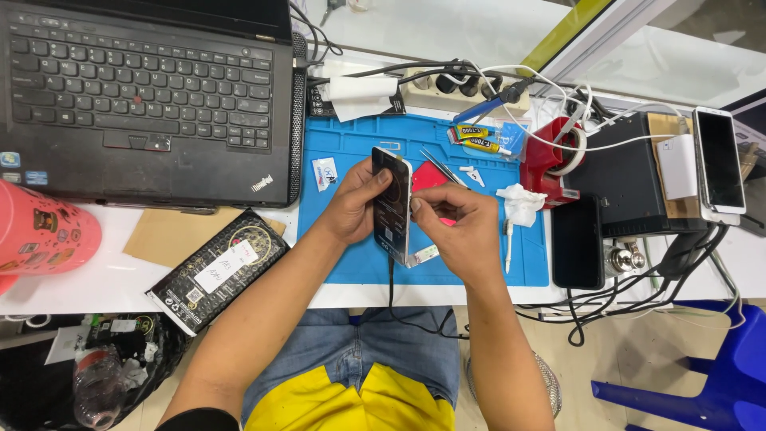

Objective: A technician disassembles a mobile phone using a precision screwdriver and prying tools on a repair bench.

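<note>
Head view, read left to right. At the far left edge stands a pink cup [36, 231]; the upper left of the frame is filled by a black laptop [148, 96], with a black box [217, 270] lying below it at the table's front edge. In the centre lies a blue mat [351, 263], and above it both hands meet on a phone [392, 209] held on edge, one long side toward the camera, a dark cable [391, 281] hanging from its lower end. The left hand [355, 203] grips the phone from the left, fingers wrapped on its back and thumb at its upper edge. The right hand [463, 231] is just to the right of it, fingertips pinched at the phone's right face near a small white tab [423, 255]; whether they hold a tool cannot be told. The phone looks light, stiff, smooth and fragile at its glass, so it is best held by its long edges, as the left hand does. Right of the hands lie tweezers [441, 166], a glue tube [479, 144], a white wipe [523, 203], a red holder [554, 156], a second dark phone [578, 239], and a white phone [718, 160] at the upper right.
</note>
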